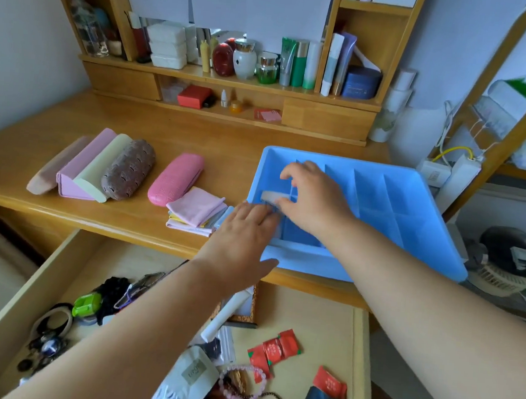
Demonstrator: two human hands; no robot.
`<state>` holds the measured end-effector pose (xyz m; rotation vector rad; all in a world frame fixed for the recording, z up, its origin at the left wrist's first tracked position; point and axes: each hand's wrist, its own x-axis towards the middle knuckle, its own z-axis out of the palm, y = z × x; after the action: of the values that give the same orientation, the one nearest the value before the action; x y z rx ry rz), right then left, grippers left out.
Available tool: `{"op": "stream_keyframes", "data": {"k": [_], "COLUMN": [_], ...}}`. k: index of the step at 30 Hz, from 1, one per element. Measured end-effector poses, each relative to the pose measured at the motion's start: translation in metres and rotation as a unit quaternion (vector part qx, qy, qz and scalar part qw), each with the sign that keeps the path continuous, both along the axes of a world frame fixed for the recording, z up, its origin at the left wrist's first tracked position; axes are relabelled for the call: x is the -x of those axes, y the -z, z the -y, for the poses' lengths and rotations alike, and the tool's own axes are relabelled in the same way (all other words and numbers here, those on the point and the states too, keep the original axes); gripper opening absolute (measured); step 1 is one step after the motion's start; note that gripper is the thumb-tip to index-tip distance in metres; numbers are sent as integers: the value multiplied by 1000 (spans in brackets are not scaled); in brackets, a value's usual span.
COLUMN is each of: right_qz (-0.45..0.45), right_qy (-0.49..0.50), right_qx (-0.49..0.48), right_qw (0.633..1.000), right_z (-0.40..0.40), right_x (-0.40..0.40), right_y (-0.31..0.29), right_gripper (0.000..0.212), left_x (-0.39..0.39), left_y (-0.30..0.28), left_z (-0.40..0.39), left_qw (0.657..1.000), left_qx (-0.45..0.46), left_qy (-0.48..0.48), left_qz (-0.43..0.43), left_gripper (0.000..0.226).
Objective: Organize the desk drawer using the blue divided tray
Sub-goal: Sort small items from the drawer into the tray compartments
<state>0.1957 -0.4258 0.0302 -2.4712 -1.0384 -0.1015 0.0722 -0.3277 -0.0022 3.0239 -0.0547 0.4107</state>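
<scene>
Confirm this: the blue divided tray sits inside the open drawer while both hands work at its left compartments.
Wrong place. The head view shows the blue divided tray on the desktop, not in the open drawer. The left hand and right hand do work at its left compartments.

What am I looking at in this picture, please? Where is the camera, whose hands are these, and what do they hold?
There is no machine: a person wears one camera on the head, looking down at both hands. The right hand pinches a small pale flat piece inside the blue plastic divided tray, which stands on the wooden desk. The left hand reaches to the tray's near-left edge with straight fingers. Beside the tray lie folded pastel cloths and a glossy pink glasses case. Below, the open wooden drawer holds loose red sachets.
</scene>
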Motion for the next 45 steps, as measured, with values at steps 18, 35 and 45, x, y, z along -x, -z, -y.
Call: {"op": "stream_keyframes", "data": {"k": [18, 35, 45], "right_qz": [-238, -342, -273], "right_qy": [4, 57, 16], "right_qx": [173, 117, 134], "right_qw": [956, 931, 953], "right_z": [106, 109, 132], "right_x": [85, 89, 98], "right_y": [191, 188, 166], "right_gripper": [39, 14, 16], "left_x": [52, 75, 56], "left_y": [165, 164, 155], "left_z": [67, 85, 74], "left_qw": [868, 883, 919], "left_qx": [253, 187, 257], "left_qy": [-249, -212, -182], "left_qz": [-348, -375, -238], "left_gripper": [56, 50, 35]}}
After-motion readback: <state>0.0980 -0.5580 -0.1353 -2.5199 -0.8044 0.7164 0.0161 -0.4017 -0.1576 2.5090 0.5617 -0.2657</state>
